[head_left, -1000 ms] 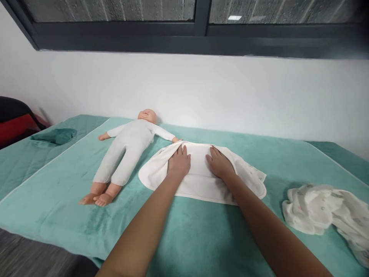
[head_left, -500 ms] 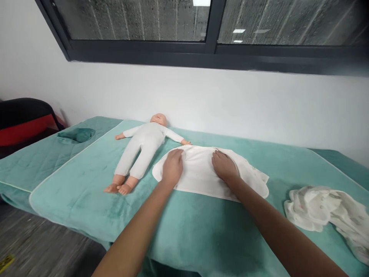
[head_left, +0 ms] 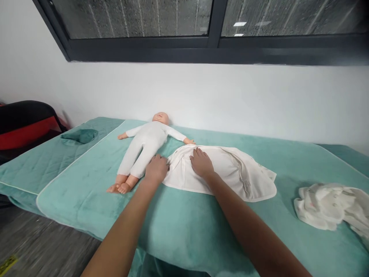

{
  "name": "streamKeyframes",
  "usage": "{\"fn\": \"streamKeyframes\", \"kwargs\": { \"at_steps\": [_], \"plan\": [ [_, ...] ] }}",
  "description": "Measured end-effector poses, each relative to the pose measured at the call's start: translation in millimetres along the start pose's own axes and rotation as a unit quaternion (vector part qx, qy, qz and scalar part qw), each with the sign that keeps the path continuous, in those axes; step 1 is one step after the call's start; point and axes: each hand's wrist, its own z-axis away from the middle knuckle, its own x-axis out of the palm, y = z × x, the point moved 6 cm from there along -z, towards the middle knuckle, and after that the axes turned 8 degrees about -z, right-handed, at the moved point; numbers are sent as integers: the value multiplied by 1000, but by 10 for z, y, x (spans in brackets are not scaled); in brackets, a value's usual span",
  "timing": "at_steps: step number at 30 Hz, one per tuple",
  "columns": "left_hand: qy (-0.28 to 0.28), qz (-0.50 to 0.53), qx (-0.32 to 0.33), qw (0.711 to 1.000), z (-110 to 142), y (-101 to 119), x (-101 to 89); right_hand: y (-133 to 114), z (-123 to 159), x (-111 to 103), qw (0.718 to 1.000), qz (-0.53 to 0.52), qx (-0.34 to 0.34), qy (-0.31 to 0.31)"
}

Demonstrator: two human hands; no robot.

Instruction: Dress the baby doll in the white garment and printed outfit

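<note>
A white cloth (head_left: pixel 230 171) lies spread on the teal mat (head_left: pixel 187 227) in the middle of the head view. My left hand (head_left: pixel 156 168) rests at the cloth's left edge, fingers curled over the hem. My right hand (head_left: pixel 201 162) lies flat on the cloth's left part, fingers stretched out. A baby doll (head_left: pixel 144 144) in a white suit lies on its back just left of the cloth, its legs close to my left hand.
A crumpled white printed cloth (head_left: pixel 331 206) lies at the right of the mat. A folded teal cloth (head_left: pixel 80 135) sits on the quilted pad at the left. A black and red bag (head_left: pixel 23 127) stands at far left. A white wall runs behind.
Both hands slid left across the white cloth. My left hand reached its left edge and curled there; my right hand moved from the centre to the left part.
</note>
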Motion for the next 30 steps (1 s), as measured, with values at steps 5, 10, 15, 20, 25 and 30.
{"fn": "streamKeyframes", "kwargs": {
  "at_steps": [5,10,15,20,25,30],
  "plan": [
    [40,-31,-29,998,-97,-43,-211,24,-5,-29,999,-30,-13,-7],
    [164,-101,-68,979,-242,-104,-547,148,-15,-75,998,-63,-18,-13],
    [211,-97,37,972,-16,249,-409,150,-59,-101,994,-78,-72,-20],
    [154,-5,254,955,405,849,24,94,-129,-89,992,-63,-108,-17],
    [159,6,254,954,512,932,180,100,-184,-111,990,-50,-126,-34],
    [223,-2,220,950,545,855,148,214,-139,-142,994,-47,-92,-33]
  ]
}}
